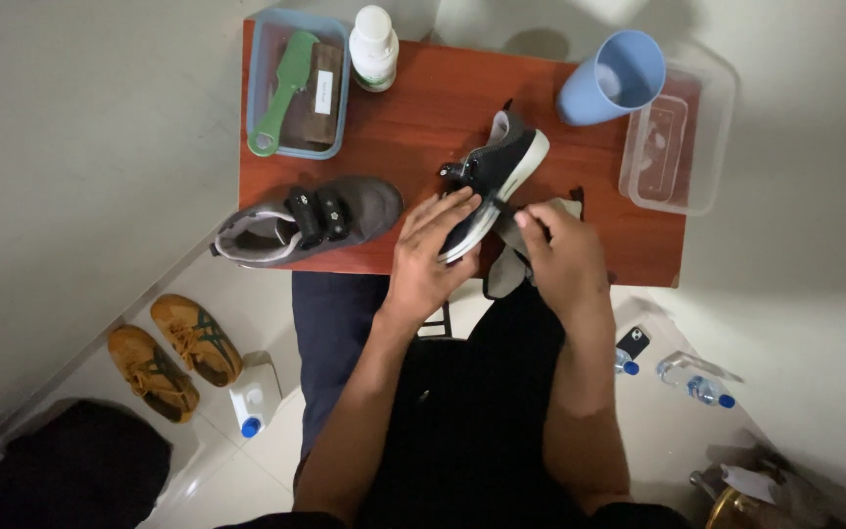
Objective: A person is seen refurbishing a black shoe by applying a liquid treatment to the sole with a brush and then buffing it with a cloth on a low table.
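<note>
My left hand (pixel 430 250) grips a dark grey shoe with a white sole (pixel 496 176), held on its side above the near edge of a small reddish wooden table (pixel 423 127). My right hand (pixel 562 257) presses a grey cloth (pixel 513 257) against the shoe's sole near the toe. The matching grey shoe with two black straps (pixel 305 217) lies flat on the table to the left of my left hand.
A blue tray (pixel 264 59) holds a green brush and a brown brush. A white bottle (pixel 374 47), a blue cup (pixel 614 76) and a clear plastic box (pixel 682 127) stand at the back. On the floor lie brown sneakers (pixel 176 355), a white bottle and water bottles.
</note>
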